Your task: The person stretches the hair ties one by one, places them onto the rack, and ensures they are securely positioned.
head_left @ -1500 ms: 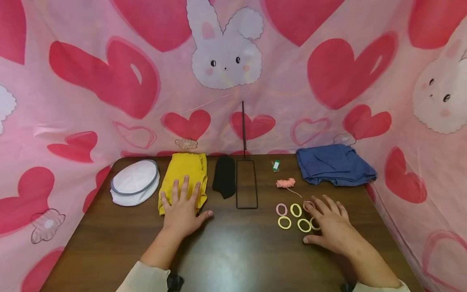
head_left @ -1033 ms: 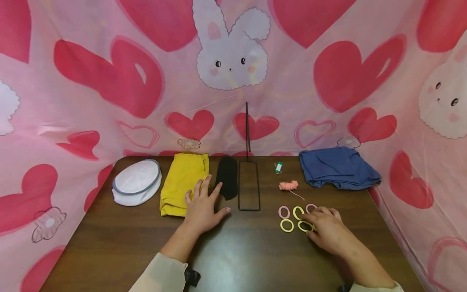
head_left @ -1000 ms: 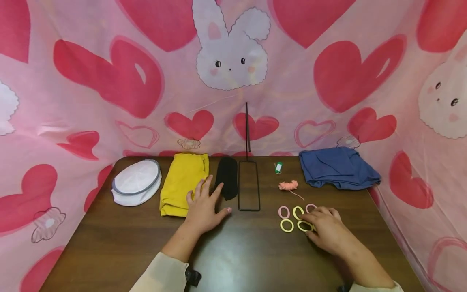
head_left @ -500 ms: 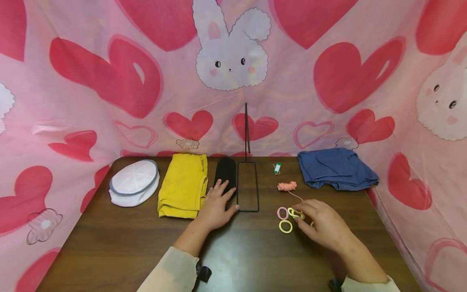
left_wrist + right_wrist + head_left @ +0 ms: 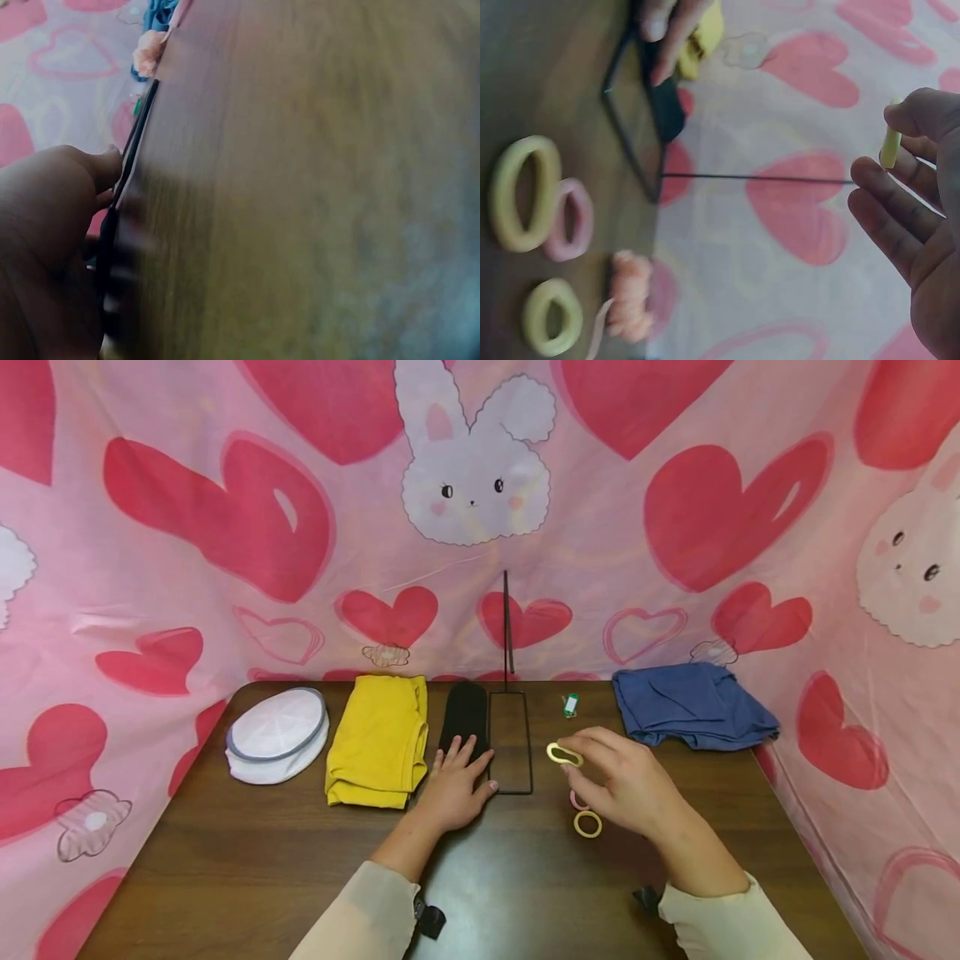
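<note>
Head view | my right hand (image 5: pixel 626 785) pinches yellow hair tie (image 5: pixel 564 754) aloft | left hand (image 5: pixel 456 787) flat, fingers straight, steadying wire stand (image 5: pixel 510 743) | next, I judge: thread tie onto upright rod.

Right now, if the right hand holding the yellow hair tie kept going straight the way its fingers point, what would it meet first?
Probably the upright rod of the black wire stand. The right hand pinches a yellow hair tie and points left and away, toward the stand; depth is unclear, so it might pass in front.
</note>
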### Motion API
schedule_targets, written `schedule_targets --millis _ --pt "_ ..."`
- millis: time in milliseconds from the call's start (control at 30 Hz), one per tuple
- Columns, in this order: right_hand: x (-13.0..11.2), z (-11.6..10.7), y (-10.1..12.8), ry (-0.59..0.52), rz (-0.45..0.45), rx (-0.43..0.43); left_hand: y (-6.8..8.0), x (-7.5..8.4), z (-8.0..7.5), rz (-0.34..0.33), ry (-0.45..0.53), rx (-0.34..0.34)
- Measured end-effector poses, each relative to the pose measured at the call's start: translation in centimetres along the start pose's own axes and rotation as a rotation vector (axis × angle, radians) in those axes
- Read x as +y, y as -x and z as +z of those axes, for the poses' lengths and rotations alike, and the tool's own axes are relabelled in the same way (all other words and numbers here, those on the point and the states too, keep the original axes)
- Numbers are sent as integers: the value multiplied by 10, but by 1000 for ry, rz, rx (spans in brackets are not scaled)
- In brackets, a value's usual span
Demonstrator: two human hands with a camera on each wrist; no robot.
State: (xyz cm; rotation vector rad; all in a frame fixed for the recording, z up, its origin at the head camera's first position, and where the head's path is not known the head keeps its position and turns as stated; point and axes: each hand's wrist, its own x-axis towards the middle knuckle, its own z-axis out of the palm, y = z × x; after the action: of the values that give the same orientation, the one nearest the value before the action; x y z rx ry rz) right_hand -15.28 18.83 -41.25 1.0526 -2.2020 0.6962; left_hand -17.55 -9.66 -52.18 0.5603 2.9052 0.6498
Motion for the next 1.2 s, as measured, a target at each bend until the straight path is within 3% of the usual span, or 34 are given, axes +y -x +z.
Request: schedule_targets --millis 300,600,900,1200 --pt "-11 -6 -52 -46 -47 89 -4 0 2 -33 -36 6" --pt "-25 -12 -90 -5 -150 200 -7 4 -5 -62 -45 -11" --pt "-31 -12 -108 29 -185 230 -11 8 -7 -66 -71 -31" --pt "-23 -9 -113 60 -172 196 -12 8 -7 -86 -71 -49"
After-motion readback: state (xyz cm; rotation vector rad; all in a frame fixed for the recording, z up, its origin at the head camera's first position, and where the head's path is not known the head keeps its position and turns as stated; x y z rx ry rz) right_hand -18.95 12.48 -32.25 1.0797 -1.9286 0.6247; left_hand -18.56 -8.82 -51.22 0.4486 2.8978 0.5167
